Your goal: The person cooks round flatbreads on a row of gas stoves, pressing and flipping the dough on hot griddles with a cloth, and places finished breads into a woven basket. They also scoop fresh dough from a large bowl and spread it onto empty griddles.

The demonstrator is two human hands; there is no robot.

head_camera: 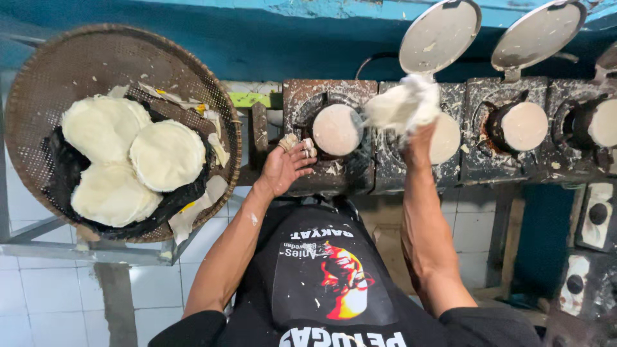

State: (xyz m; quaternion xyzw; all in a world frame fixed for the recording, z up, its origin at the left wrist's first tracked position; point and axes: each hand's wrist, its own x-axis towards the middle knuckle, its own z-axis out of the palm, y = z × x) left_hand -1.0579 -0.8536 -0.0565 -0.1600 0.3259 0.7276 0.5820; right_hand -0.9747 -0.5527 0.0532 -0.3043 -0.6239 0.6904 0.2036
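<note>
Black shirt [321,283] below; right hand [418,138] grips floppy white dough [402,103], left hand [286,164] spread loose.

Three flat rounds [167,154], two lids [439,35]

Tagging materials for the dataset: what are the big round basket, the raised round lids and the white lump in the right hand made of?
Round brown basket: woven cane or bamboo, matte weave. Grey round lids: likely metal, dull, batter-spattered. White lump in right hand: soft dough, blurred.
</note>
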